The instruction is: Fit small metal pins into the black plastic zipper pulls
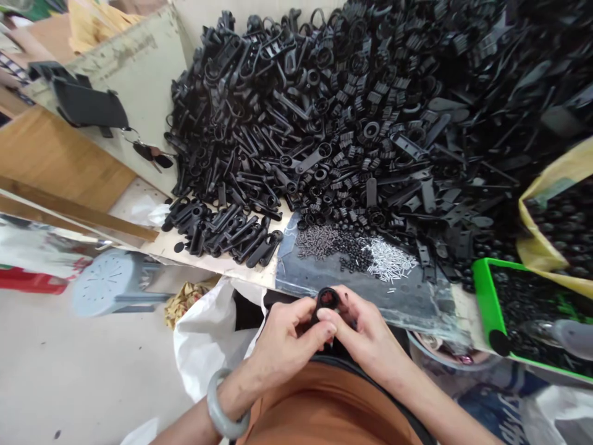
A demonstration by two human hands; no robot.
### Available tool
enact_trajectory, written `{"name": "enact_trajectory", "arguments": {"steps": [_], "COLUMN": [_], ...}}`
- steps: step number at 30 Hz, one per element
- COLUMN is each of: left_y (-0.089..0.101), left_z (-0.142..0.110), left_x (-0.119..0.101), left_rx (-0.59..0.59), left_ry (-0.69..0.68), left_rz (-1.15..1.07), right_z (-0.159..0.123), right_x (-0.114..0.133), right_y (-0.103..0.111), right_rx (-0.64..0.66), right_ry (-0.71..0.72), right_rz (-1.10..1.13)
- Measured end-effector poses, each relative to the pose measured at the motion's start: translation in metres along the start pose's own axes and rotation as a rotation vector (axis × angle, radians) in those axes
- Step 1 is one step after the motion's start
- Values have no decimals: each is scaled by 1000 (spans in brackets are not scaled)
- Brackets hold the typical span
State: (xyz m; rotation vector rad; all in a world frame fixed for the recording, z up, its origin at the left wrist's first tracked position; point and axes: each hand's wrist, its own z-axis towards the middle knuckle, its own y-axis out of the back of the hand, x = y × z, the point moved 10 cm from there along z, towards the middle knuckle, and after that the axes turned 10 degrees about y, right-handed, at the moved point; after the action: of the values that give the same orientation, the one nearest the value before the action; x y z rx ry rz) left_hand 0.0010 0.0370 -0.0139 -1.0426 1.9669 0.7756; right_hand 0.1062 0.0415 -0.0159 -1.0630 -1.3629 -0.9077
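Close to my body, just off the table's front edge, both hands grip one black plastic ring-ended part [328, 296]. My left hand [290, 330] is closed on its left side, thumb pressed toward the front. From the right, my right hand [361, 324] pinches the same part, with its thumb near the ring. The lower portion of the part is hidden behind my fingers. Right ahead on a dark mat [308, 275] lie small piles of grey bits [317, 241], black beads [356, 248] and silver pins [391, 259].
A great heap of black plastic parts [296, 111] covers the back. Black handle-like pieces [227, 232] lie in rows at left. A green tray [486, 296] and a yellow bag [532, 247] are on the right. A white sack [204, 340] hangs below the edge, near a stool [109, 281].
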Motion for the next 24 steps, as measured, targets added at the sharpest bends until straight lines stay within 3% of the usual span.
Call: {"name": "enact_trajectory", "arguments": {"steps": [3,5,11,18,24], "left_y": [-7,-8,1,3,-1], "left_z": [1,1,4,-1,1], "left_x": [-1,-7,-12,-11,-9], "left_rx": [132,179,85,158,77], "left_ry": [24,-6,-54,-108,-96], "left_rz": [-236,-255,-118,-92,-112], "right_z": [5,8,8,0,-3], "right_x": [2,3,-5,-20,-8], "right_y": [3,0,-2,-7,-1], "right_rx": [-42,-31,-64,-53,-157], "right_ry": [-38,-77,-136,-194,-38], "right_rz": [72,148,258,200,168]}}
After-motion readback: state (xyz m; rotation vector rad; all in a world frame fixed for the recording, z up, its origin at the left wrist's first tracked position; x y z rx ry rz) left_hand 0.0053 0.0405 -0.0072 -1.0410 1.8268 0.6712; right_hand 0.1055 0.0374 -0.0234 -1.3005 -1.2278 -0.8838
